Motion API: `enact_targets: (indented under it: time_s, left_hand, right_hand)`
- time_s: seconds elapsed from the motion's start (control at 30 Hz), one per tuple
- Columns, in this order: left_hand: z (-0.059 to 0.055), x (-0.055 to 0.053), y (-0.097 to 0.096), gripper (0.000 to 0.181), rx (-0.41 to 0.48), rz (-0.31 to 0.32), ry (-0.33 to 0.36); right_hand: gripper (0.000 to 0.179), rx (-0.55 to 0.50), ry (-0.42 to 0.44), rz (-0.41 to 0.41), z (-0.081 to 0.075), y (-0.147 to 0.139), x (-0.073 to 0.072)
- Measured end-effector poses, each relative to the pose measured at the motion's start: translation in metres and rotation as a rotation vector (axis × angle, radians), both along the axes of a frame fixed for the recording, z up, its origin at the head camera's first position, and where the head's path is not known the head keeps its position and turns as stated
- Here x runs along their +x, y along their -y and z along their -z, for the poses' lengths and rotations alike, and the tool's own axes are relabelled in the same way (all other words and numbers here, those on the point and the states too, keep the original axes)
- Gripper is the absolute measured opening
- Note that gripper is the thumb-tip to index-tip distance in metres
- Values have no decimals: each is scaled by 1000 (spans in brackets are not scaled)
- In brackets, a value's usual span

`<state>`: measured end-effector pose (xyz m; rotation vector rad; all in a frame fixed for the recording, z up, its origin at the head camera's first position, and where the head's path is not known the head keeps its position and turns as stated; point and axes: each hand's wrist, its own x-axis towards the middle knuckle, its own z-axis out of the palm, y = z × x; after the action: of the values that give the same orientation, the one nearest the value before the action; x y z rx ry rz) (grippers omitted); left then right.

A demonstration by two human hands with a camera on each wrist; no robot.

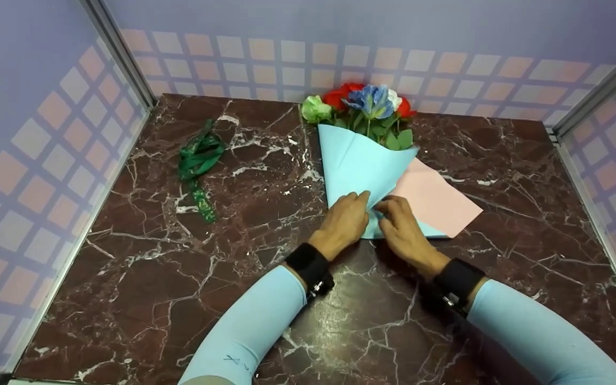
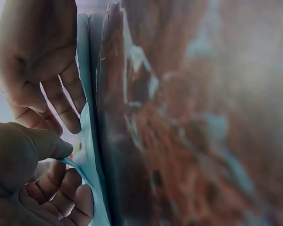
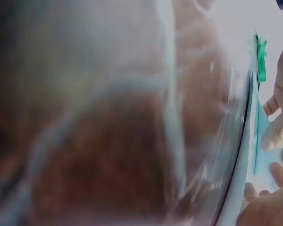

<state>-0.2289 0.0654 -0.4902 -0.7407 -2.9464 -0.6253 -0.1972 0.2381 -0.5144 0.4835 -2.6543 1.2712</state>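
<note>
A bouquet of artificial flowers, with a blue bloom (image 1: pixel 370 101), red blooms (image 1: pixel 336 98) and a pale green one (image 1: pixel 316 109), lies partly wrapped in light blue paper (image 1: pixel 359 158). My left hand (image 1: pixel 344 220) is at the lower left of the wrap. In the left wrist view its thumb and fingers pinch a folded edge of the blue paper (image 2: pixel 85 174). Close beside it, my right hand (image 1: pixel 401 227) touches the paper at the fold, its fingers (image 2: pixel 61 96) fairly straight in the left wrist view. The stems are hidden inside the wrap.
A pink sheet (image 1: pixel 433 198) sticks out from the wrap on the right. Green ribbon (image 1: pixel 198 155) lies in loose loops to the left on the dark red marbled table (image 1: pixel 254 278). Tiled-pattern panels (image 1: pixel 281 53) enclose the back and sides.
</note>
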Motion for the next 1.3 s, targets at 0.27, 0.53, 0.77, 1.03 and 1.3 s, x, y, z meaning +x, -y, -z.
enact_targets:
  time_s: [0.27, 0.53, 0.77, 1.03, 1.3]
  left_hand:
    - [0, -3, -1, 44, -58, 44, 51]
    - [-6, 3, 34, 35, 99, 45, 147]
    - [-2, 3, 64, 22, 90, -2, 273]
    - [0, -4, 69, 27, 55, 32, 341]
    - [-1, -5, 71, 39, 53, 22, 369]
  right_hand:
    - [42, -109, 259, 348, -16, 4, -19]
    - [45, 69, 336, 391, -15, 4, -42]
    - [58, 79, 407, 388, -19, -2, -50]
    - [58, 121, 469, 409, -24, -15, -55]
    - [61, 231, 445, 380, -23, -20, -56]
